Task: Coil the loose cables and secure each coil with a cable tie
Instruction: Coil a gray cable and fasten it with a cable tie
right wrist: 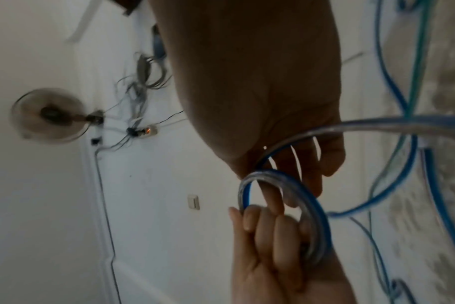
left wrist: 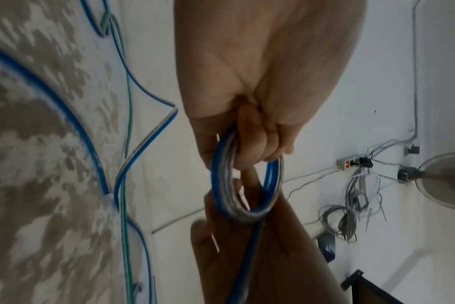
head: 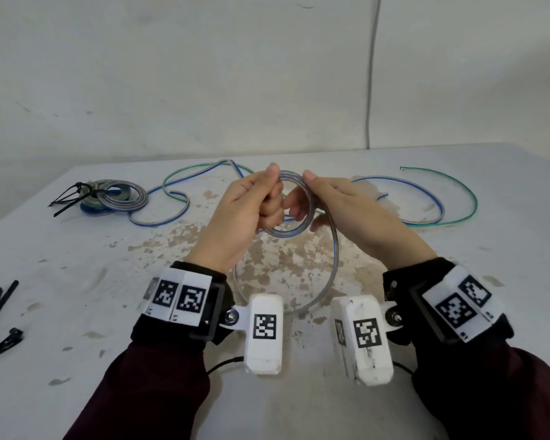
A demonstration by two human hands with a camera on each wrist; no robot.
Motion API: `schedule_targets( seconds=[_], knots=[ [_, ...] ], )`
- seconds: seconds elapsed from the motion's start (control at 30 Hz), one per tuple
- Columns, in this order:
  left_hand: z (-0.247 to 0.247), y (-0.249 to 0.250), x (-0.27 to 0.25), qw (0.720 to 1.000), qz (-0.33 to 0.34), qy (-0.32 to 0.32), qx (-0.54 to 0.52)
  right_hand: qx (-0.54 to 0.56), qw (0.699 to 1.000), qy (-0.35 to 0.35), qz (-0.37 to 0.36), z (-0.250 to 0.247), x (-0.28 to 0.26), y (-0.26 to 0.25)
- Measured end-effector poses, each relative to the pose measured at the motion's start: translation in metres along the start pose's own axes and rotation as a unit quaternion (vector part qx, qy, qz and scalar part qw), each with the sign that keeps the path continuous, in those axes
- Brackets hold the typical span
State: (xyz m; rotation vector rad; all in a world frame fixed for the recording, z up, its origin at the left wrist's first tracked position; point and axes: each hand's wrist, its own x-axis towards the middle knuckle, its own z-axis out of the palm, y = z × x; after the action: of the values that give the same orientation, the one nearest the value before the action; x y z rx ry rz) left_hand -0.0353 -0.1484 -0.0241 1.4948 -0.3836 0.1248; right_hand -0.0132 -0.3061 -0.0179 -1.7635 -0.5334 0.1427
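Head view: our left hand grips the coil above the table; our right hand seemingly pinches its rim. We'd feed each loop evenly, untwisted.

Both my forearms reach forward, hands raised and nearly meeting. My left hand is fisted, fingers curled round the small coil, thumb on top. My right hand pinches the coil's opposite side, its other fingers loosely spread.
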Motion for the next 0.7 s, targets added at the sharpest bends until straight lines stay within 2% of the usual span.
schedule_targets(
  seconds=[0.07,0.2,0.3,0.37,0.43,0.57,0.7],
  knots=[
    [0.0074,-0.0047,0.0026,1.0,0.01,0.028,0.006,0.091,0.996,0.013,0.014,0.0015,0.0002,0.0001],
    [0.0111,-0.0073,0.0044,0.998,0.005,0.052,0.042,0.059,0.996,0.066,-0.018,0.0036,0.001,0.0049],
    [0.0074,-0.0057,0.0028,0.998,-0.016,0.06,0.0,0.13,0.991,0.006,0.028,0.0016,-0.0003,0.001],
    [0.0069,-0.0067,0.0024,0.997,-0.029,0.058,-0.032,0.204,0.975,-0.04,0.084,-0.0021,-0.0013,-0.0027],
    [0.0075,-0.0069,0.0026,0.995,-0.039,0.052,-0.069,0.236,0.964,-0.055,0.109,-0.0027,-0.0018,-0.0046],
    [0.007,-0.0032,0.0039,0.987,-0.058,0.017,-0.148,0.255,0.964,-0.01,0.07,0.0028,0.0004,-0.0034],
    [0.0037,0.0021,0.0016,0.981,-0.114,-0.068,-0.145,0.181,0.982,-0.014,0.045,-0.0008,-0.0005,-0.0018]
  ],
)
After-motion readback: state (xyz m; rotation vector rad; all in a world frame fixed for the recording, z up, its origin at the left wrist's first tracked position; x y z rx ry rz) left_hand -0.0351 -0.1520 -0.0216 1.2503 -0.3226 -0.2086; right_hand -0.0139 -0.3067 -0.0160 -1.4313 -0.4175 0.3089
